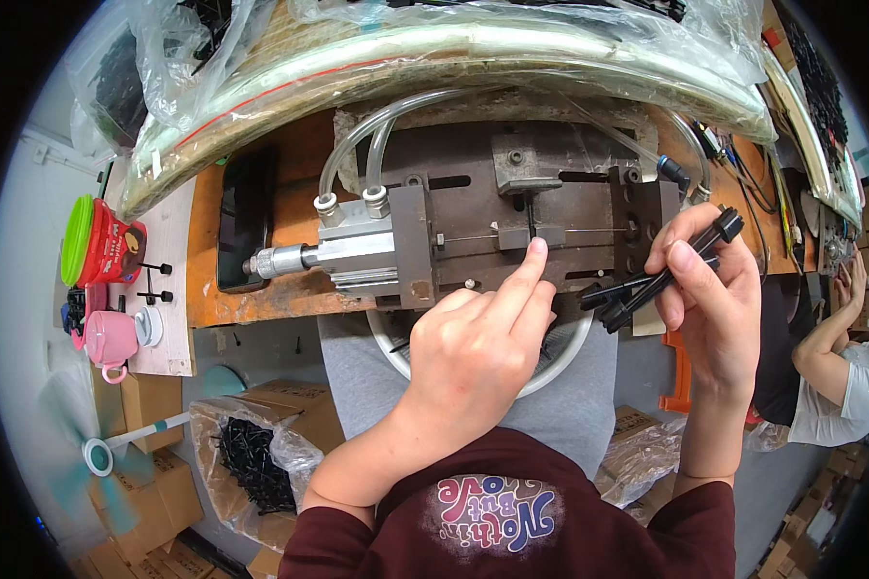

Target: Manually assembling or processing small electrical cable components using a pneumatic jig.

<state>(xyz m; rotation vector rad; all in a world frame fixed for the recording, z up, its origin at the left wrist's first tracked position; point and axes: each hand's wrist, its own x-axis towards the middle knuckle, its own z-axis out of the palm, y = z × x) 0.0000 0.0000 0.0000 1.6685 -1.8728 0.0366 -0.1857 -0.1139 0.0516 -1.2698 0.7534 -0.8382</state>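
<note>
Over the dark metal fixture [473, 265], my left hand [483, 338] stretches out its index finger, the tip at a small grey metal block [517, 238] with a thin rod through it. A slim black part [530, 214] stands in line with that fingertip, below an upper metal bracket [526, 169]. The other left fingers are loosely bent, and I see nothing held in them. My right hand [710, 289] is closed on several black plastic rods [637, 294] with knobbed ends, held at the fixture's right side. The fingers cover part of the rods.
On the fixture's left sits a pneumatic cylinder [362, 256] with clear hoses [357, 135]. A phone [244, 222] lies beside it. Plastic-wrapped tubing [454, 48] arches behind. At left are a pink cup [106, 335] and a fan [97, 456]; another person [840, 376] is at right.
</note>
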